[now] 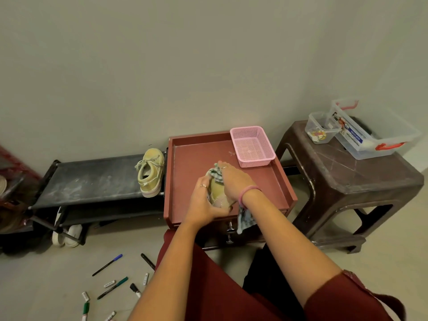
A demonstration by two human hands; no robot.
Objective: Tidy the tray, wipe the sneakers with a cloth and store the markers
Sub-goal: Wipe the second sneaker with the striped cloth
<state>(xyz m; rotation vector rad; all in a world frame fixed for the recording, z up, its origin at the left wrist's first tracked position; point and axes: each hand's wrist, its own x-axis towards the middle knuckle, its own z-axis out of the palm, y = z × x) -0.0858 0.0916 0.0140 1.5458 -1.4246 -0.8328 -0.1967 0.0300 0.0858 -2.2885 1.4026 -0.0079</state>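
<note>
Over the red-brown tray [185,144], my left hand [203,202] grips a pale yellow-green sneaker [217,190] from the left side. My right hand [234,181] presses a checked cloth [216,173] onto the sneaker's top, fingers curled round the cloth. A tail of the cloth [246,220] hangs below my right wrist. A second matching sneaker [150,172] stands on the black shoe rack [92,179], just left of the tray. Several markers [111,288] and pens lie scattered on the floor at the lower left.
A pink mesh basket [252,147] sits in the tray's far right corner. A brown plastic stool [352,181] on the right carries two clear containers [370,130]. White shoes [67,235] sit under the rack. The wall runs right behind.
</note>
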